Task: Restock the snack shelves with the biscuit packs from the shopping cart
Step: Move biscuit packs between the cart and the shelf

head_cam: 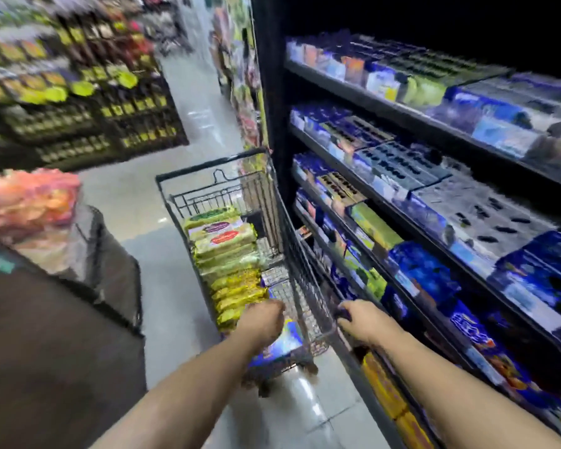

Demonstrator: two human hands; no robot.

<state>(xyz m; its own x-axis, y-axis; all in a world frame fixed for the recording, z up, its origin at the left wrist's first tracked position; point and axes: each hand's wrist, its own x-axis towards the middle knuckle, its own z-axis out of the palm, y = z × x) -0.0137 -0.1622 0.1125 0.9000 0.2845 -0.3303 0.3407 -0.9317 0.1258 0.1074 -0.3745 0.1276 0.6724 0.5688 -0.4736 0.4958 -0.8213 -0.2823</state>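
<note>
Cart mostly full of biscuit packs; restock looks barely begun. L hand among near packs, grip unclear; R hand grips cart's right rim.

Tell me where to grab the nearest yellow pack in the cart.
From above, pinching its upper long edge with the left hand: the yellow pack stands on edge, packed in a row along the left side of the cart, so only its top seems free.

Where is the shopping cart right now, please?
In the head view, the shopping cart stands mid-aisle, its right side close beside the snack shelves; the right hand grips its near right rim and the left hand reaches inside.
</note>
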